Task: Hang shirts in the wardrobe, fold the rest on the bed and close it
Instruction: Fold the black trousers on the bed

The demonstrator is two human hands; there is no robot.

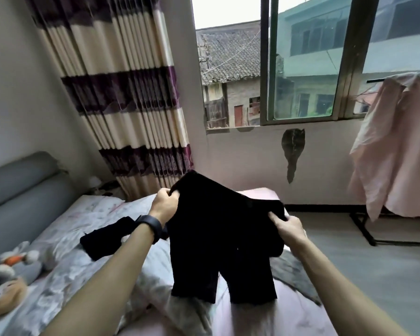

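Both hands hold a pair of black shorts (218,241) up above the bed (66,282), with the waist edge stretched between them and the two short legs hanging down toward the sheet. The left hand (165,202) is closed on the upper left corner of the waist, its fingers curled over the cloth. A dark wristband (151,226) sits on that wrist. The right hand (289,229) grips the opposite corner, lower than the left. Its thumb lies on top of the fabric and its other fingers are tucked beneath, hidden by the cloth. The shorts hang tilted, higher on the left; whether the leg hems touch the bedding cannot be told. Just left of the left forearm, a second black garment (104,240) lies crumpled on the flowered sheet. Soft toys (12,270) rest at the bed's left edge near the grey headboard (17,190). At the far right a pale pink shirt (398,151) hangs on a dark rack (363,229) by the window (306,64), and a striped curtain (121,88) hangs behind the bed.
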